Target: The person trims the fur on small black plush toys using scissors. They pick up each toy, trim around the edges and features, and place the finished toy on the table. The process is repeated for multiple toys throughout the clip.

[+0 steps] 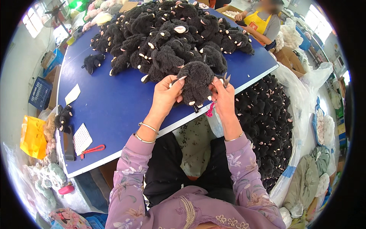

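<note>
Between my two hands, just above the near edge of the blue table [114, 103], is a fluffy black plush toy [196, 80] with small pale tips. The fingers of my left hand [164, 96] pinch its left side. On the opposite side, my right hand [225, 100] grips the toy with thumb and fingers. Pointed metal blades [227, 79], seemingly of small scissors, stick up from that hand, their handle hidden in the palm. A pink cord [209, 110] dangles beside it. Beyond my hands rises a large pile of similar black plush toys [152, 34].
A clear plastic bag lining [301, 114] surrounds many more black toys [263, 126] at the right. Across the table a person in a yellow apron [256, 23] handles a dark piece. A white card [82, 139], a red strap [93, 149] and one toy [63, 118] lie at the left edge.
</note>
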{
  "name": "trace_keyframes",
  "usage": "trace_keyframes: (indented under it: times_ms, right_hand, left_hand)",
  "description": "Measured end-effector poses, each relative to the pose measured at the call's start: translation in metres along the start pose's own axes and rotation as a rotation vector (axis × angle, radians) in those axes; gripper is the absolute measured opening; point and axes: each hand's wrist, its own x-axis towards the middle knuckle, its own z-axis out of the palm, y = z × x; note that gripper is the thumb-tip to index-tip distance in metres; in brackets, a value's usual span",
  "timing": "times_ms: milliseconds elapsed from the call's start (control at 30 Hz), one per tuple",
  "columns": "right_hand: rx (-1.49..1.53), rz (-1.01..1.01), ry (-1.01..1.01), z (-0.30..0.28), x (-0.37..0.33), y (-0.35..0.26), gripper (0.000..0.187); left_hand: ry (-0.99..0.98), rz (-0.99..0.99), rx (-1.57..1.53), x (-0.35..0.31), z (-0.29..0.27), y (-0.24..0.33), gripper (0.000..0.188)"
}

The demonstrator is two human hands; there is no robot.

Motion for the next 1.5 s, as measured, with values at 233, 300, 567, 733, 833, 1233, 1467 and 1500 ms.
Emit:
trace_keyframes:
  times_ms: [233, 300, 567, 733, 833, 1233, 1467, 1500]
  right_hand:
    - [-0.035, 0.060, -0.158, -0.011, 0.010, -0.014, 0.027]
    - [-0.092, 0.007, -0.179, -0.008, 0.010, -0.027, 0.036]
    - [-0.364, -0.081, -0.311, -0.001, 0.010, -0.026, 0.031]
    - [-0.533, 0.137, -0.303, 0.010, 0.014, -0.057, 0.028]
    - [-0.278, 0.015, -0.302, 0.002, 0.038, -0.038, 0.026]
    - [-0.240, 0.059, -0.378, 0.009, 0.042, -0.030, 0.035]
    - [-0.333, 0.136, -0.360, 0.011, 0.045, -0.018, 0.033]
    - [-0.335, 0.175, -0.343, 0.011, 0.049, -0.013, 0.032]
  left_hand:
    - [0.009, 0.010, 0.015, 0.002, -0.014, 0.004, 0.011]
    - [-0.006, -0.006, 0.080, 0.000, -0.011, 0.003, 0.011]
    - [-0.069, -0.014, 0.269, -0.007, 0.014, 0.001, 0.024]
    - [-0.438, -0.304, 0.390, -0.010, 0.001, 0.004, 0.020]
    - [-0.613, -0.326, 0.372, -0.008, -0.002, 0.006, 0.017]
    - [-0.526, -0.354, 0.284, -0.015, 0.008, 0.008, 0.022]
    - [-0.644, -0.299, 0.373, -0.015, 0.010, -0.006, 0.016]
    - [-0.690, -0.289, 0.361, -0.016, 0.010, -0.005, 0.016]
